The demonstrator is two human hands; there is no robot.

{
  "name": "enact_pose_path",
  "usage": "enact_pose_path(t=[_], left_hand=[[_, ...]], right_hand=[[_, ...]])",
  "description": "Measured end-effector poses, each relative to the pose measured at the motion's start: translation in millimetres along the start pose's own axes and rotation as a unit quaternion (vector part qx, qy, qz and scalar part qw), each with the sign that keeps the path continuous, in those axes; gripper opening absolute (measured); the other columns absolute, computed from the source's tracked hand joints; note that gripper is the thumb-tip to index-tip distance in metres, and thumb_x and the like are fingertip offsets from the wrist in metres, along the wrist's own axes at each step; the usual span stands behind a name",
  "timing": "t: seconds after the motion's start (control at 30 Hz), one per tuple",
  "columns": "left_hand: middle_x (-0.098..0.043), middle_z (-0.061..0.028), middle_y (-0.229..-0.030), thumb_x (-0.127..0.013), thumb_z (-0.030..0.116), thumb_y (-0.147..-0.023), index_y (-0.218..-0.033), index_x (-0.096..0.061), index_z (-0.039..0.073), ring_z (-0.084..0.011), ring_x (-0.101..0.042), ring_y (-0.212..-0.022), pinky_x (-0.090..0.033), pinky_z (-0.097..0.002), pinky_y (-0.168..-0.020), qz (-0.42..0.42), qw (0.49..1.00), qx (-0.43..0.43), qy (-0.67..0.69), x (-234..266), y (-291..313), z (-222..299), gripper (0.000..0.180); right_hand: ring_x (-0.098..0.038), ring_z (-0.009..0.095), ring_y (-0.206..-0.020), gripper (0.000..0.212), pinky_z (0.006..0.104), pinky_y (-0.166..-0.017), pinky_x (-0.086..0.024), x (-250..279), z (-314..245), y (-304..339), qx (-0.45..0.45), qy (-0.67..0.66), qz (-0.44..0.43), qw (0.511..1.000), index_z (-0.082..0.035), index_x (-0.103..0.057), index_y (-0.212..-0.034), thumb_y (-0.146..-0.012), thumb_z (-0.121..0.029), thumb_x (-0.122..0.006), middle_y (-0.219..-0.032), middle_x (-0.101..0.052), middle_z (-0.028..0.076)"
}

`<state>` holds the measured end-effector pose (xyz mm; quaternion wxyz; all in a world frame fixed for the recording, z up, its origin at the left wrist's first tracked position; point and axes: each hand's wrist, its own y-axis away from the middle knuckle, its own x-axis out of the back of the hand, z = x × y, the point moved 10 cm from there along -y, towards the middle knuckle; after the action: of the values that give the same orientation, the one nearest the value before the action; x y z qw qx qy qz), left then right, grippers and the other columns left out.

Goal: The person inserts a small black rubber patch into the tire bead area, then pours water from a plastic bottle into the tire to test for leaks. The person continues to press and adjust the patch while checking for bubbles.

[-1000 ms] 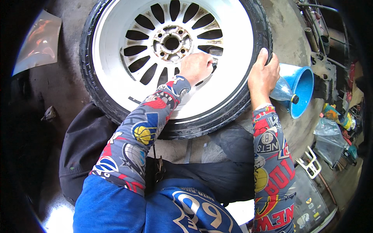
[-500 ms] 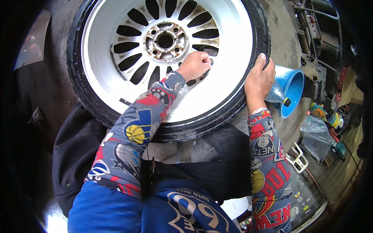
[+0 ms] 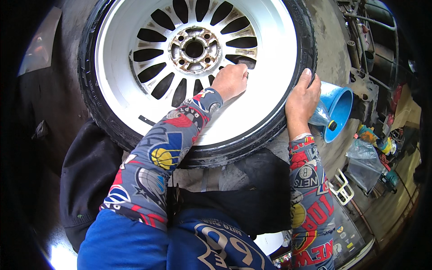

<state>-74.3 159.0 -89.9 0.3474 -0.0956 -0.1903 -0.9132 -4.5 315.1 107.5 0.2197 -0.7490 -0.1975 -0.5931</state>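
Spreading under everything, the grey, stained floor (image 3: 326, 27) showed dark at the left and paler at the right. Over it, far and in the middle, sat the wheel (image 3: 198, 66), spoked and silver, ringed by a black tire (image 3: 216, 155), its far edge out of view. Metal pipes (image 3: 369, 18) crowded the far right, and a dark panel (image 3: 355, 229) with small stickers lay near right. The left forearm (image 3: 166, 148), in a patterned sleeve, crossed the wheel's near part and hid some of it. At the far left was a see-through sheet (image 3: 42, 42). Right of the tire was a blue bucket (image 3: 345, 108); nearer right, a clear plastic bag (image 3: 362, 168) lay among clutter.

The right hand (image 3: 303, 101) had hold of the tire's right edge, fingers partly bent. The left hand (image 3: 230, 83) was curled into a loose fist inside the wheel, near and right of its hub; whether it gripped anything could not be told. A capped bottle (image 3: 320, 114) showed between right hand and bucket. Smallest, a dark strip (image 3: 146, 120) marked the wheel's near left inner wall.
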Motion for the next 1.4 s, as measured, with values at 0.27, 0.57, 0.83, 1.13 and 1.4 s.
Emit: enact_pose_path(t=[0.27, 0.57, 0.83, 1.13, 1.4], left_hand=[[-0.071, -0.0202, -0.084, -0.063, 0.013, -0.091, -0.091, -0.065, 0.004, -0.0403, -0.07, -0.081, -0.054, -0.0486, -0.073, 0.044, 0.998, -0.01, 0.044, 11, 1, 15, 0.01], [-0.07, -0.0196, -0.083, -0.06, 0.015, -0.092, -0.092, -0.064, 0.006, -0.0403, -0.069, -0.08, -0.053, -0.05, -0.072, 0.052, 0.997, 0.004, 0.05, -1, -14, 9, 0.01], [-0.069, -0.0221, -0.081, -0.061, 0.013, -0.093, -0.09, -0.063, 0.003, -0.0425, -0.069, -0.078, -0.053, -0.0505, -0.069, 0.063, 0.998, -0.005, 0.02, 10, -16, 15, 0.011], [-0.069, -0.0229, -0.083, -0.06, 0.012, -0.095, -0.097, -0.061, 0.005, -0.042, -0.07, -0.081, -0.053, -0.0517, -0.072, 0.039, 0.998, 0.021, -0.034, 7, -14, 17, 0.008], [-0.07, -0.0209, -0.083, -0.061, 0.016, -0.093, -0.093, -0.064, 0.006, -0.0394, -0.071, -0.079, -0.055, -0.048, -0.071, 0.089, 0.995, -0.04, 0.02, 27, -9, 24, 0.01]], right_hand=[[-0.052, 0.049, -0.129, 0.068, 0.052, -0.112, -0.039, 0, 2, 2, 0.001, 0.001, 0.007, 1.0, 0.01, -0.053, -0.138, -0.107, -0.05, -0.045, -0.137, -0.056, 0.035], [-0.052, 0.049, -0.129, 0.068, 0.0527, -0.112, -0.039, 1, -2, 1, 0.004, -0.006, 0.005, 1.0, 0.01, -0.053, -0.138, -0.107, -0.05, -0.046, -0.137, -0.056, 0.034], [-0.052, 0.05, -0.128, 0.067, 0.0528, -0.111, -0.039, -1, 1, 2, -0.006, -0.004, -0.003, 1.0, 0.01, -0.053, -0.138, -0.107, -0.049, -0.045, -0.136, -0.057, 0.034], [-0.051, 0.049, -0.13, 0.07, 0.0525, -0.113, -0.038, 0, 0, 1, -0.007, 0.003, -0.001, 1.0, 0.01, -0.051, -0.14, -0.107, -0.052, -0.044, -0.14, -0.055, 0.034], [-0.051, 0.05, -0.13, 0.069, 0.0528, -0.112, -0.039, 1, -3, 2, -0.001, 0.002, -0.001, 1.0, 0.009, -0.051, -0.14, -0.107, -0.051, -0.043, -0.139, -0.055, 0.034]])
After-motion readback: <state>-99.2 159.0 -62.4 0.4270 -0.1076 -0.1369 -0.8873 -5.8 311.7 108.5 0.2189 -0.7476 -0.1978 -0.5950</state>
